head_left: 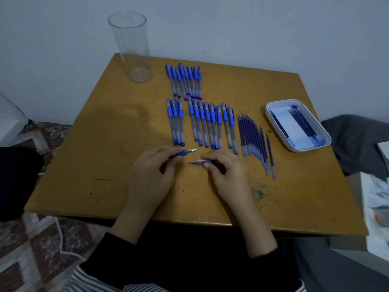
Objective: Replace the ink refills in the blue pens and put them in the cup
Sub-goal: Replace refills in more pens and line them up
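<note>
left hand (151, 173): fingers (166, 151) pinch pen tip piece (186, 152) | right hand (227, 175): fingers (215, 158) hold clear pen tube (202, 160) | cup (132, 47): stands far back on tabletop (84, 186)

The two hands sit close together, palms down. The left hand (151, 175) curls its fingers (178, 158) round a blue pen grip piece with a silver tip (186, 152). The right hand (227, 175) pinches a thin blue ink refill (195, 163). Both wrists are bare above dark sleeves (117, 251).
</note>
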